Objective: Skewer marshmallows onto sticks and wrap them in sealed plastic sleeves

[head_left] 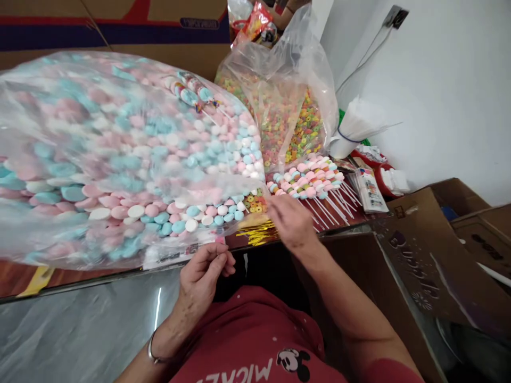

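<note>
The left hand [205,271] sits low, just off the edge of the worktop [80,274]. Its grip is drawn together, thumb against curled fingertips; I cannot tell whether anything thin lies pinched in it. A slim metal bracelet [154,351] circles that wrist.

The right hand [291,221] is blurred, so I cannot tell whether its grip is apart or closed. Directly beneath and just left of its fingers lies a loose heap of gold ties [255,233], thin, shiny and wiry, on the reddish worktop. Just beyond the grip, touching each other in a fan, lie the candy skewers [307,181]: soft round pastel discs of pink, white and blue threaded on thin white sticks that point toward the hand.

Left of both grips bulges a big bag [120,154] of clear, crinkled plastic, packed with the same smooth pastel discs. Beyond the skewers slumps a second clear bag [287,122] of small bright rings. Right of that stands a white bundle [355,127] bound with a band. Right of the right grip is a brown cardboard box [419,255] with an open flap.
</note>
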The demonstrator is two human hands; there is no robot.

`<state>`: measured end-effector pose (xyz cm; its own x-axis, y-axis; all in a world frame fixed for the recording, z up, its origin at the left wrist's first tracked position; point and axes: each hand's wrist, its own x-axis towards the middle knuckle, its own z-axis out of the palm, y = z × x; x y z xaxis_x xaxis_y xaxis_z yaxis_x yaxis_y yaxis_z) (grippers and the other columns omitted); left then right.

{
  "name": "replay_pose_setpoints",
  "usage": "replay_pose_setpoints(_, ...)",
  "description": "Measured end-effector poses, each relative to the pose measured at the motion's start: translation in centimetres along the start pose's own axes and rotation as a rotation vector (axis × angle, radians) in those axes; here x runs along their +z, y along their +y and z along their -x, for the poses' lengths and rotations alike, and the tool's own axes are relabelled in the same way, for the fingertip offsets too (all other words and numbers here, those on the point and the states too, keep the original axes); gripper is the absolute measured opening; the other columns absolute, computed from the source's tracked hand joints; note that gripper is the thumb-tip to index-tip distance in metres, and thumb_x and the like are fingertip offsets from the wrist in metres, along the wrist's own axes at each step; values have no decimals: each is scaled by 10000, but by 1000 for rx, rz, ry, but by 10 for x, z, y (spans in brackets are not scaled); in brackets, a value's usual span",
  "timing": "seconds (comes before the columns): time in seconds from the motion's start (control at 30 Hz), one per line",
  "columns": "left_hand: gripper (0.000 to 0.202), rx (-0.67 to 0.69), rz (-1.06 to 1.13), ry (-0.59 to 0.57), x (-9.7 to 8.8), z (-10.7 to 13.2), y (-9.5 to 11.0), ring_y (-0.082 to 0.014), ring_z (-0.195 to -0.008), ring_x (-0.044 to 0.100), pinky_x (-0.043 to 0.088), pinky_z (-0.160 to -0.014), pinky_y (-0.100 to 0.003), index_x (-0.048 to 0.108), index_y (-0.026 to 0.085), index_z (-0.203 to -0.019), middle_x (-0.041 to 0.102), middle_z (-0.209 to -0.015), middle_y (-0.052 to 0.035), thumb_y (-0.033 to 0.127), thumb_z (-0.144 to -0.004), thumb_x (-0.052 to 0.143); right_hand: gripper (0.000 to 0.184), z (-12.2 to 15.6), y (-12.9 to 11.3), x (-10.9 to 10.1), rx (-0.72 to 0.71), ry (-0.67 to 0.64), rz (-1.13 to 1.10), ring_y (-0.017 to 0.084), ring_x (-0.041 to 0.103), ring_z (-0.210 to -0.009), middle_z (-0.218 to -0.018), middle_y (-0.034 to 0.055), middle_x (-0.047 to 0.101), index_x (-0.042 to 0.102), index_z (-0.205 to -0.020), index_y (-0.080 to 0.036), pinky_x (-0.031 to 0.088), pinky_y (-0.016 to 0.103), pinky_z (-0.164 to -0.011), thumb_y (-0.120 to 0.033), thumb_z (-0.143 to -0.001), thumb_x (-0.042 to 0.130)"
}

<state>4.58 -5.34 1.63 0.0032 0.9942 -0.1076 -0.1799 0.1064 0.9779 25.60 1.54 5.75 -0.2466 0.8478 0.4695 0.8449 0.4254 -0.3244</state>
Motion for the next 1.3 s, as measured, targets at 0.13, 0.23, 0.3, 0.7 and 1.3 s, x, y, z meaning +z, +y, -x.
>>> replay_pose_setpoints(0.13,173,-17,-10,-1,3,0,6,-120,-526,637,524,-489,-212,636,159,-885,697,-676,-9,301,-804,694,208,28,31,-24,77,-63,-19,229,635,-853,-898,91,693,669,-936,-195,506,346,-808,-218,-976,466)
replay_pose_setpoints(0.23,161,12,-25,13,3,3,8,-117,-521,633,522,-489,-213,645,160,-893,695,-680,-8,296,-817,684,193,33,25,-26,-2,-151,-142,207,630,-817,-847,64,690,658,-883,-207,497,327,-792,-211,-975,489)
replay_pose_setpoints(0.3,130,52,-62,48,-3,7,8,-119,-546,643,528,-513,-215,659,161,-877,701,-710,-14,280,-828,671,189,32,10,-17,-51,-198,-250,192,630,-810,-837,47,692,656,-877,-214,496,313,-790,-213,-983,499)
replay_pose_setpoints(0.7,124,742,-945,408,-80,-11,13,-210,-846,637,491,-833,-355,694,191,-895,720,-858,-60,118,-863,600,161,-8,-51,58,-331,-386,-82,229,580,-908,-921,95,663,689,-902,-141,468,348,-833,-169,-972,547)
replay_pose_setpoints(1.3,88,693,-887,564,-109,-16,7,-140,-789,615,503,-762,-270,641,171,-901,637,-834,-16,107,-893,582,153,-18,-54,68,-385,-400,120,237,521,-843,-837,82,623,651,-827,-154,377,331,-711,-109,-947,569)
